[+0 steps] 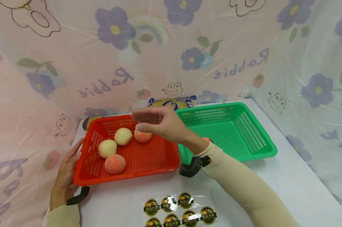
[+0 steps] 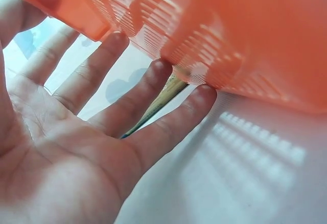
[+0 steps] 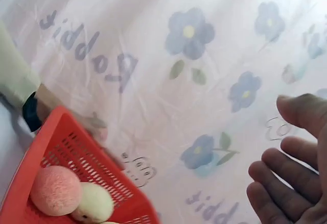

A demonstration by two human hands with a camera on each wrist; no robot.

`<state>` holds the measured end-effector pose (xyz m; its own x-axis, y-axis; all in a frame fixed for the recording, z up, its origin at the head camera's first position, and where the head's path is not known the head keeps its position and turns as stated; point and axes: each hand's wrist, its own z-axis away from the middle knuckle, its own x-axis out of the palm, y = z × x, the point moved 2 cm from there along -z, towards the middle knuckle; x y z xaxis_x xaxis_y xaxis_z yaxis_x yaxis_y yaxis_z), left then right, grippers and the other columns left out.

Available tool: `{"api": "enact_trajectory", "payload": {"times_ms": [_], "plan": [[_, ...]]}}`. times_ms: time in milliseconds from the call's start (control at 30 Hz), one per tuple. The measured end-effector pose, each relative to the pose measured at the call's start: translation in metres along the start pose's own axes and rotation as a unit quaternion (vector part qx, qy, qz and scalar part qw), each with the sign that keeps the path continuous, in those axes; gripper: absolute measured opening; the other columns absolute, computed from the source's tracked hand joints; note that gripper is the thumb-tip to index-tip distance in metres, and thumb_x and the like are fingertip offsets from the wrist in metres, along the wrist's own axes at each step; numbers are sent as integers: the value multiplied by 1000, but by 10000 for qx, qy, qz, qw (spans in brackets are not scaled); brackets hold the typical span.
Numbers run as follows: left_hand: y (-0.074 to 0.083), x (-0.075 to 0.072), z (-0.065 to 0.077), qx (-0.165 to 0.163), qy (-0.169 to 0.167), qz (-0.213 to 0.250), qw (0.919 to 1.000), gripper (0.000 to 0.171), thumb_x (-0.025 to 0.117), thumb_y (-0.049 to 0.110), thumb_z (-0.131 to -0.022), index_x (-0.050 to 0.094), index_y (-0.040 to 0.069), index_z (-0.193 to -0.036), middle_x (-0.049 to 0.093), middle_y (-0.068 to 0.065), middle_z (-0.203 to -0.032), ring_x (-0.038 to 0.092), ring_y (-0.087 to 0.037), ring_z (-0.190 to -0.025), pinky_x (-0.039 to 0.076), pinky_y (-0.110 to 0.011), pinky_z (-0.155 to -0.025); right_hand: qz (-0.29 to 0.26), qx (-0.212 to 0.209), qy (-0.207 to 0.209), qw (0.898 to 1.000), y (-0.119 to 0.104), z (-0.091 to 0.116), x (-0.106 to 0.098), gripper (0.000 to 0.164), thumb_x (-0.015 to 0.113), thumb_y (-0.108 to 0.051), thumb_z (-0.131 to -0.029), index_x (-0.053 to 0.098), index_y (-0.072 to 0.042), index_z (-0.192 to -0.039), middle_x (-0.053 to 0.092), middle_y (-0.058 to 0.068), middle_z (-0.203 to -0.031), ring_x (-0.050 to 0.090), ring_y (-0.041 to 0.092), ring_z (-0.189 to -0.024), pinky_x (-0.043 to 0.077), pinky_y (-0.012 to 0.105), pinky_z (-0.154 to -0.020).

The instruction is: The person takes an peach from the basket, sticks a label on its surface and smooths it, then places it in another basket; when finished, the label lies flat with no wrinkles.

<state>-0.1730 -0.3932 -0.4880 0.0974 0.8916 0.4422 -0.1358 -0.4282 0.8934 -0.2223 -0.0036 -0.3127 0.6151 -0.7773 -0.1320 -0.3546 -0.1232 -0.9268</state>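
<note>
Head view: red basket [image 1: 152, 157] on a white table [image 1: 114, 201], holding two pale peaches [image 1: 107, 148] and two pink peaches [image 1: 115, 164]; right hand [image 1: 165, 124] above the basket's right part, fingers extended together, thumb apart, nothing held. Left hand [image 1: 67, 170] at the basket's left wall. Green basket [image 1: 225, 135] just to the right, a pinkish item [image 1: 207, 139] in it mostly hidden by the right wrist. Sheet of round stickers [image 1: 190, 217] in front; yellow packet [image 1: 171, 103] behind. Left wrist view: left fingers straight and spread, tips touching the slotted red wall, not wrapped round it. Right wrist view: right palm bare, fingers nearly straight, well apart from the peaches visible at lower left.
</note>
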Motion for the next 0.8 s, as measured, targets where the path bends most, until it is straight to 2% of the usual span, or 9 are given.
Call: {"api": "enact_trajectory", "payload": {"times_ms": [200,300,367,467,600,667,733,800], "plan": [[0,0,-1,35,-122,27,9999,54,39,20,-109,26,34,-159,51,9,-152,68,-19,-117,49,-48,-90,420,525,-850,9941,33,-39,34,43,79,-23,-88,68,-13,-129,71,-4,-124,67,8,-112,56,28,-95],[-1,0,0,29,-70,-23,10000,54,39,20,-109,26,35,-159,48,8,-154,68,-19,-118,49,-48,-91,1183,791,-1338,9807,51,-54,55,44,80,-32,-87,70,-18,-128,71,-9,-120,66,0,-105,56,20,-89],[-1,0,0,-1,27,-71,10000,54,41,21,-109,27,36,-159,47,8,-155,67,-19,-119,48,-49,-92,1914,959,-1693,9620,63,-61,66,46,80,-36,-86,70,-20,-128,72,-11,-118,65,-4,-100,54,14,-86],[-2,0,0,-60,187,-146,9997,55,44,23,-108,28,38,-158,46,10,-155,66,-19,-120,48,-49,-92,2967,1067,-2271,9214,80,-68,80,45,79,-36,-86,71,-20,-127,73,-9,-114,65,-3,-97,50,9,-83],[-2,0,-1,-53,197,-124,9997,55,45,23,-107,28,37,-158,49,11,-153,67,-19,-119,49,-49,-92,3710,1253,-2848,8749,99,-72,95,45,79,-33,-87,70,-19,-129,73,-8,-113,64,2,-99,47,11,-82],[-1,0,-1,-19,128,-75,9999,55,44,22,-108,28,35,-159,51,10,-151,67,-19,-118,49,-48,-91,3943,1369,-2998,8578,104,-73,102,46,79,-32,-86,70,-21,-130,72,-10,-113,62,2,-99,47,13,-83],[-1,0,-1,12,68,-33,10000,55,43,21,-108,28,35,-159,51,10,-151,67,-19,-118,49,-47,-91,4146,1432,-3055,8451,108,-74,109,47,80,-32,-86,69,-23,-130,71,-11,-113,61,3,-98,48,16,-83],[0,0,-1,26,55,-24,10000,55,43,21,-108,28,35,-159,51,9,-151,67,-19,-119,49,-47,-91,4227,1504,-3064,8396,110,-75,114,48,81,-31,-85,68,-25,-132,71,-12,-113,61,3,-99,48,16,-83]]}}
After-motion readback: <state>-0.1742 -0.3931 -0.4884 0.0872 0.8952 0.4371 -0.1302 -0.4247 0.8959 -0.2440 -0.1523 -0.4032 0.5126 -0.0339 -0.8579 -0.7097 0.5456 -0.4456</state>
